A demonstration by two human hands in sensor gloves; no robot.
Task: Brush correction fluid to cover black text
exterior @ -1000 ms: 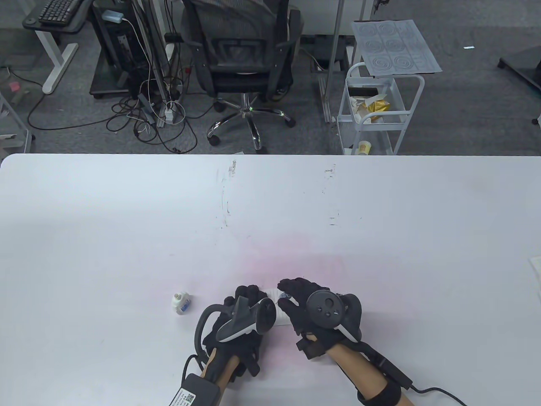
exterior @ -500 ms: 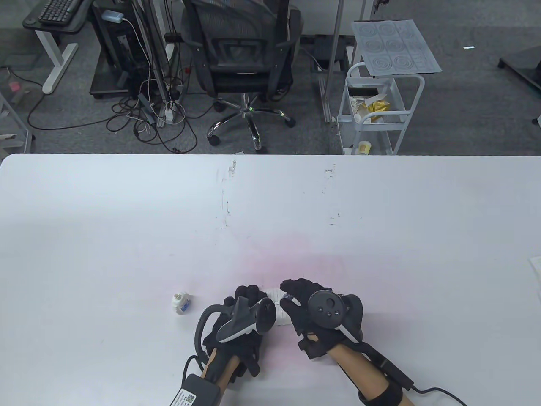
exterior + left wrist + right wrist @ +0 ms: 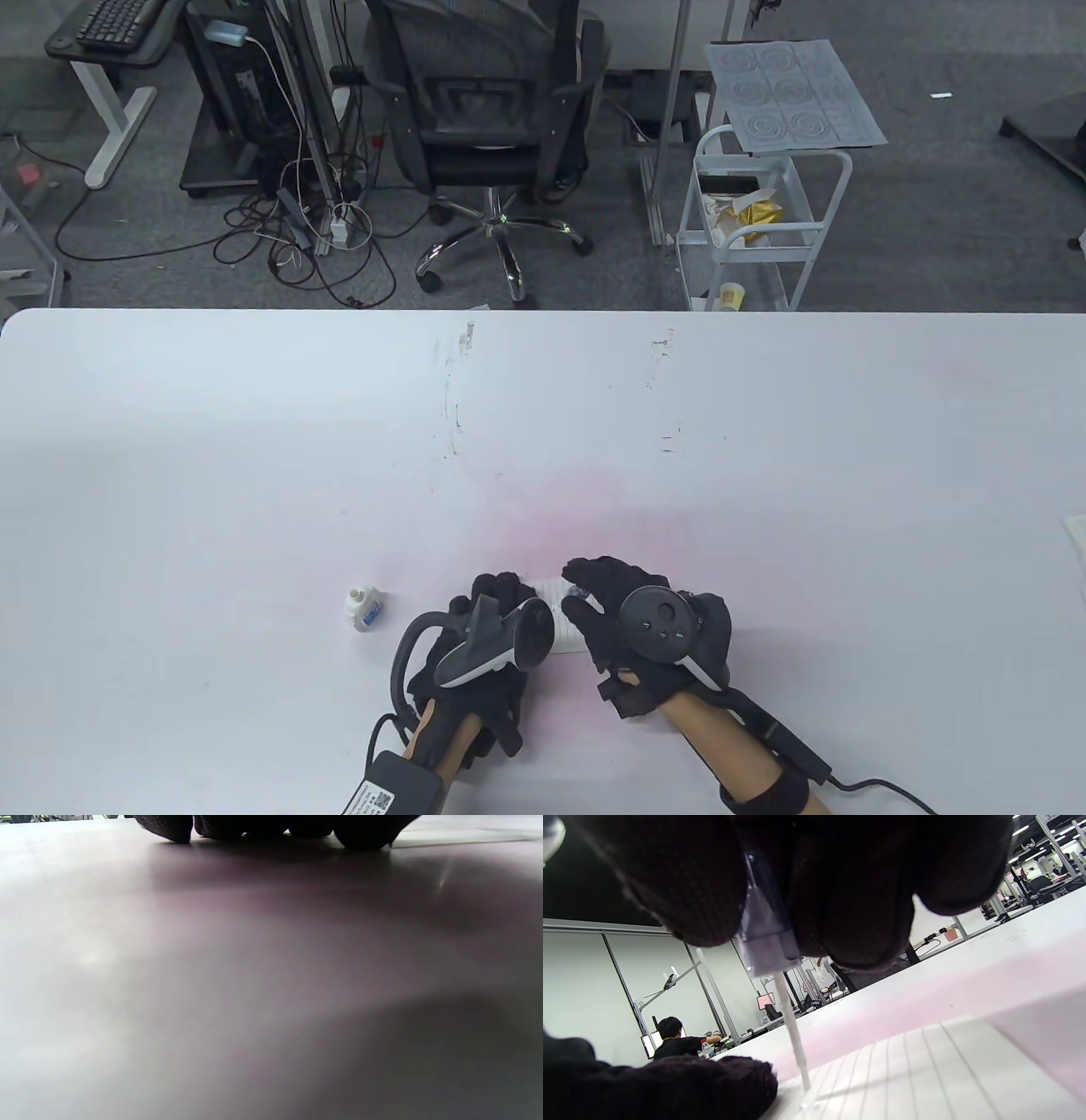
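Nearest the table's front edge, the left hand in its black sensor glove (image 3: 488, 628) lay fingers-down on the left part of the small white lined slip of paper (image 3: 556, 613), pinning it; whether those fingers were spread or together the table view did not show, since the tracker covered them. Just beside it, the right hand (image 3: 624, 620) pinched the clear plastic cap of the thin white applicator brush (image 3: 791, 1022) between gloved fingertips (image 3: 683, 887), the wand standing nearly upright with its tip down on the paper's near left corner. The black text itself was probably under the hands; no frame showed it.

The slip looked light and limp, likely to slide or curl under a wet brush, so the flat hold at its edge seemed right. The wand appeared slender and springy, best held at the stiff cap.

Farther left, well apart, stood the small white correction-fluid bottle with a blue label (image 3: 363, 607), uncapped.
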